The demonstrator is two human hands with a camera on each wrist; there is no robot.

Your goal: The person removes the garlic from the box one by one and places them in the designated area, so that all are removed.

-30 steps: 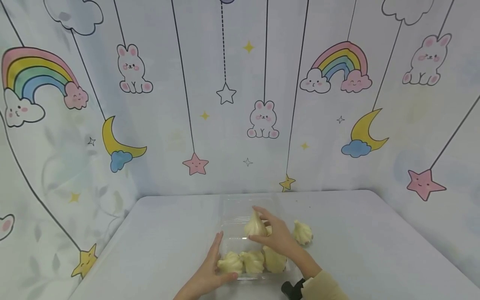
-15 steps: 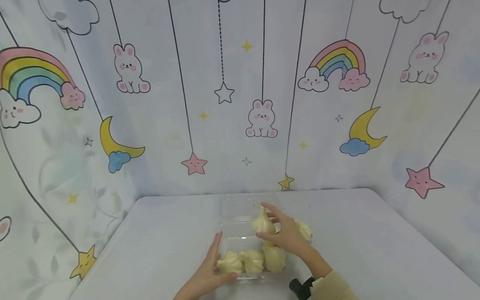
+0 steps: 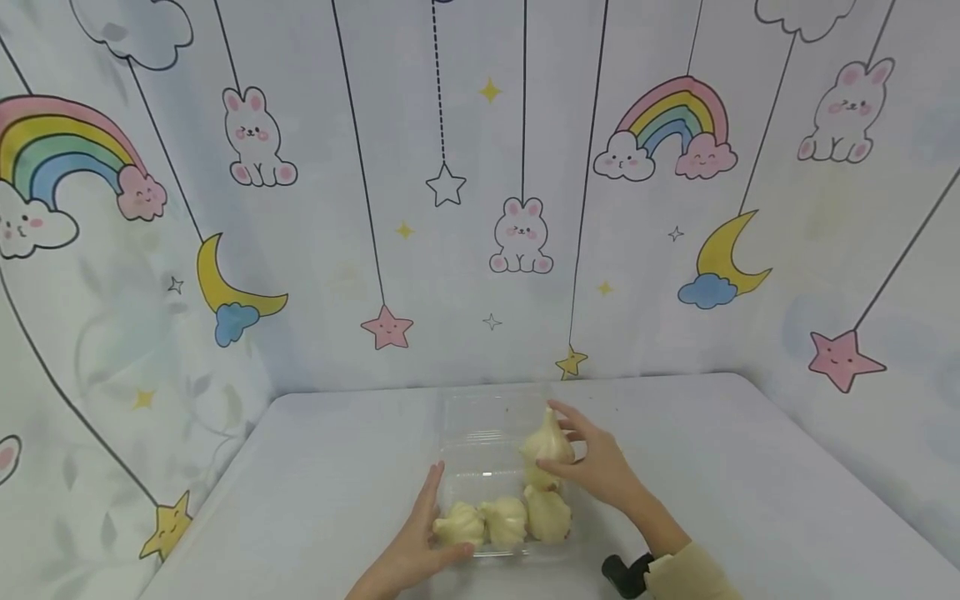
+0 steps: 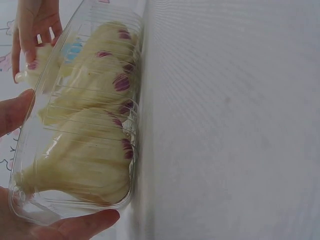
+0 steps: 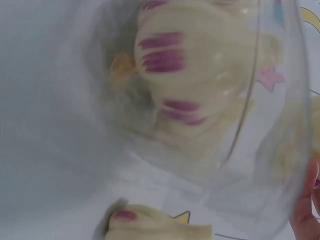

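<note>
A garlic bulb [image 3: 546, 437], pale with a pointed neck, is pinched between the thumb and fingers of my right hand [image 3: 600, 467]. It hangs over the right rear part of a clear plastic box [image 3: 480, 485]. Three garlic bulbs [image 3: 506, 521] with purple marks sit in a row along the box's front. Another bulb [image 3: 542, 477] lies behind the row, partly covered by the right hand. My left hand [image 3: 416, 533] rests at the box's front left corner, fingers straight along the side, thumb along the front. In the left wrist view the front bulbs [image 4: 85, 155] show through the wall.
The box's clear lid [image 3: 487, 417] lies open toward the back of the table. A loose garlic bulb [image 5: 155, 225] lies right of the box, hidden by the right hand in the head view. A black device [image 3: 626, 575] sits by the right sleeve [image 3: 686, 571].
My right hand has carried its garlic bulb rightward over the box, toward the right side. The left hand and the front row of bulbs stay where they were.
</note>
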